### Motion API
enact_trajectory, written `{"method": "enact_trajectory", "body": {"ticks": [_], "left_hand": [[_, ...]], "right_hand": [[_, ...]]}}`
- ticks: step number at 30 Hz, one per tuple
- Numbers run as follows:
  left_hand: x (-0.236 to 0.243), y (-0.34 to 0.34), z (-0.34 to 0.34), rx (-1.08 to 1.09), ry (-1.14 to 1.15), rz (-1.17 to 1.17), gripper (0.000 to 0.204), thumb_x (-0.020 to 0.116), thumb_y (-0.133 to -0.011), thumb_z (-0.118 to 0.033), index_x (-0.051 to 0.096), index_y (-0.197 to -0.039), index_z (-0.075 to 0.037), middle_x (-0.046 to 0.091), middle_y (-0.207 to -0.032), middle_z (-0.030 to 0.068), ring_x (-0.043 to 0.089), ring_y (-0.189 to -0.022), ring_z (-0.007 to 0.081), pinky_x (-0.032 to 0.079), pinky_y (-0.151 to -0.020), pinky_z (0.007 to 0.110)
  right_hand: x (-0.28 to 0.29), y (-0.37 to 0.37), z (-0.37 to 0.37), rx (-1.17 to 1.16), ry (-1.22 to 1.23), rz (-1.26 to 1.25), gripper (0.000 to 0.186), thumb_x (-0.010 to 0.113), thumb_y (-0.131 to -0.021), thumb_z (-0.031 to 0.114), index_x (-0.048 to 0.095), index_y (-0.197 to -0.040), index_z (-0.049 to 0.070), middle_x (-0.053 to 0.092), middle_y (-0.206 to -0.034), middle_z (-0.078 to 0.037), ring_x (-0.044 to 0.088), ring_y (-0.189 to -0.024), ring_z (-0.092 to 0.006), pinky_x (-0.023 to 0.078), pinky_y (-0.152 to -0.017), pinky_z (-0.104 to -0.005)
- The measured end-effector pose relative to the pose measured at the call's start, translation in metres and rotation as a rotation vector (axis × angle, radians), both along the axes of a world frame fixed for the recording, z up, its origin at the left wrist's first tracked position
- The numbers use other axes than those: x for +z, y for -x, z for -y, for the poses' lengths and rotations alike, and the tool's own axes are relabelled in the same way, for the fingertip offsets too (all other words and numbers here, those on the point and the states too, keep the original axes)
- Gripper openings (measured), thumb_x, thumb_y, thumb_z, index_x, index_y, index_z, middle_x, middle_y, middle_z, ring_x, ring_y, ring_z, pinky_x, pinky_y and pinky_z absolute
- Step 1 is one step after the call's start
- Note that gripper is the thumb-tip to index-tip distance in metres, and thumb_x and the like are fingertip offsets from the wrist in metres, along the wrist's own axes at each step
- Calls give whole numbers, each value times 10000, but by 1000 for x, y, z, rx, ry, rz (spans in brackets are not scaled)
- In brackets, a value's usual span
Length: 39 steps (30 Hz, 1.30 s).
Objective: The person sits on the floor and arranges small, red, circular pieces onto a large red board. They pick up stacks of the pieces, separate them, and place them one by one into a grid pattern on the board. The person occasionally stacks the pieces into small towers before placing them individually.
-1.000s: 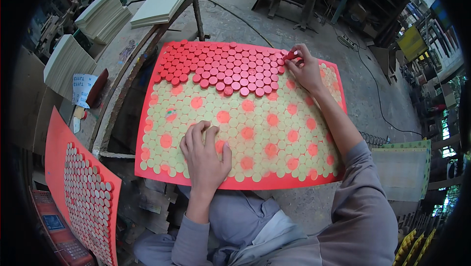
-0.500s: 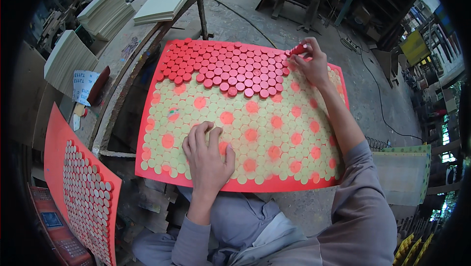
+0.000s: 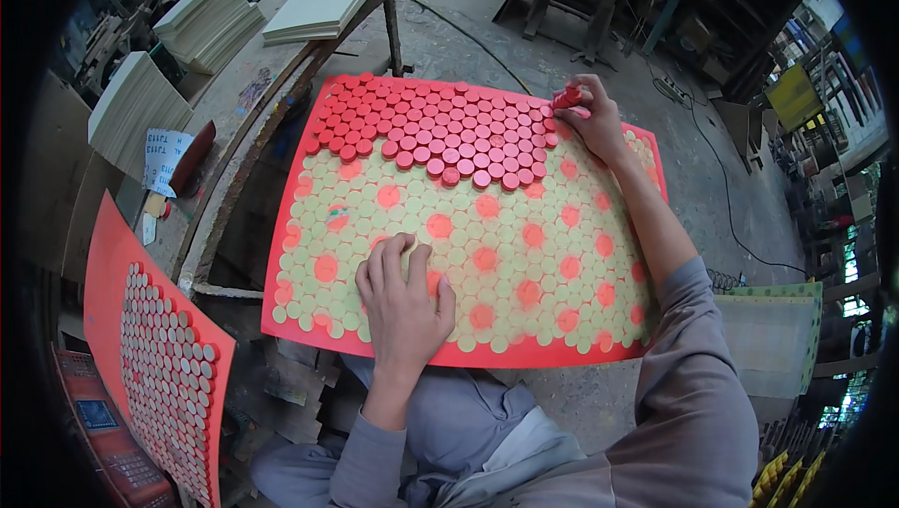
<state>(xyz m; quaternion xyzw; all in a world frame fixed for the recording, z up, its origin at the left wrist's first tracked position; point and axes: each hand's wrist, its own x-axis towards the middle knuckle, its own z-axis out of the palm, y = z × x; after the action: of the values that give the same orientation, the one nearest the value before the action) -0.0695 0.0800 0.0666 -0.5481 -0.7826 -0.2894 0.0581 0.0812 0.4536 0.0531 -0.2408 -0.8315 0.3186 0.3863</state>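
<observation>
Grip of the right hand (image 3: 597,119) pinches a short stack of round red discs (image 3: 566,96) at the far edge of a red board patterned with pale-green circles (image 3: 506,353), bunched tighter than half a second ago, perhaps being realigned; the left hand (image 3: 403,307) rests spread over the board, above grey concrete floor (image 3: 749,180), beside a counter (image 3: 223,107) bearing cream panels (image 3: 208,26).

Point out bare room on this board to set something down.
Widest: the pale-dotted part of the red board, bordered by packed red discs above, the left hand at left and the right forearm at right. A smaller patch lies between that hand and the board's left edge. Crowded: the far side, packed with discs up to the right hand, holding more.
</observation>
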Motion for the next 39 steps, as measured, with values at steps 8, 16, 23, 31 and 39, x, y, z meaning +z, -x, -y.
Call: {"method": "enact_trajectory", "body": {"ticks": [8,16,23,31,39], "left_hand": [[1,0,2,11,8,19,389,655,-764,-168,569,-1112,-16,497,-1219,145,446,-1214,310,328,-1013,482],[0,0,1,0,-1,29,397,654,-760,-156,559,-1122,-24,499,-1210,143,440,-1222,320,312,-1034,478],[0,0,2,-5,-13,25,395,654,-759,-156,559,-1118,-23,499,-1211,145,441,-1217,319,314,-1029,475],[0,0,2,-1,-8,17,393,656,-760,-155,561,-1116,-19,499,-1209,144,444,-1216,318,320,-1024,472],[0,0,3,-2,-6,28,395,659,-760,-154,561,-1118,-18,498,-1208,144,443,-1220,320,321,-1026,473]], "right_hand": [[10,-8,70,-50,33,-30,431,756,-799,-20,478,-1119,58,714,-903,-105,694,-854,-158,542,-774,-306],[-2,-4,88,-165,-33,-11,529,758,-784,-30,432,-1183,93,691,-849,-79,692,-814,-172,546,-716,-313],[-3,-1,82,-160,-126,-40,545,753,-785,-19,411,-1192,105,693,-852,-76,681,-791,-158,524,-703,-299],[4,7,62,-170,-53,-46,533,750,-815,21,409,-1216,107,698,-904,-93,688,-806,-175,530,-743,-303],[-6,8,62,-150,-113,-37,622,754,-802,3,347,-1256,124,695,-907,-100,697,-807,-182,554,-728,-303]]}}
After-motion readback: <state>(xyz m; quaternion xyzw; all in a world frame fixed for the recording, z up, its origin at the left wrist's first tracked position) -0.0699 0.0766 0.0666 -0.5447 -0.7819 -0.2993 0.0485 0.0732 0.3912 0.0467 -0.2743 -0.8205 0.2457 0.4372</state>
